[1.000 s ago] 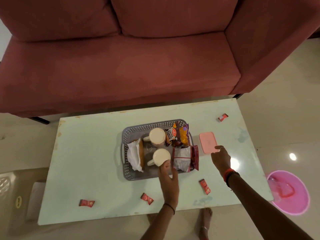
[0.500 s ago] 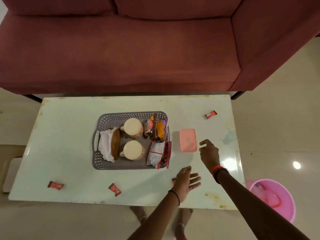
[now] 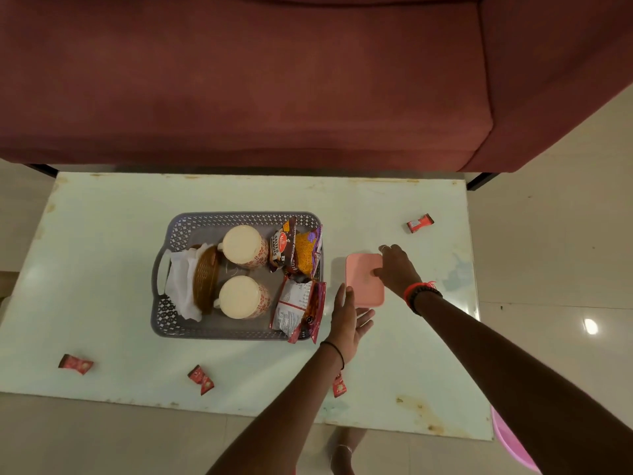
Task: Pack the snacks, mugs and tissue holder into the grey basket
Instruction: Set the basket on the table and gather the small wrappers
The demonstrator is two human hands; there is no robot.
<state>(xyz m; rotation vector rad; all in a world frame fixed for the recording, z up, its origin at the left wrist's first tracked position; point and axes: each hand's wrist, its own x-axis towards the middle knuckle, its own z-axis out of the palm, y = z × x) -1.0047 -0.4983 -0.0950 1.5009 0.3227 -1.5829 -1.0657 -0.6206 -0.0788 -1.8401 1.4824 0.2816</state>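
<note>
Your right hand (image 3: 397,269) is now on the pink box (image 3: 361,286), thumb on lid, fingers (image 3: 388,248) curled over its edge. Left hand (image 3: 346,318) has come alongside, released. Box sits on the desk (image 3: 102,269) just right of the grey basket (image 3: 239,217). Probably light, rigid, slick: pinch the 2 long edges.

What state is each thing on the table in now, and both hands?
grey basket: on table, filled
mugs: both inside basket
tissue holder: inside basket, on its side
snack packets: inside basket
pink box: flat on table, outside basket
red sachets: loose on table
left hand: open, beside pink box
right hand: touching pink box, hold unclear
</note>
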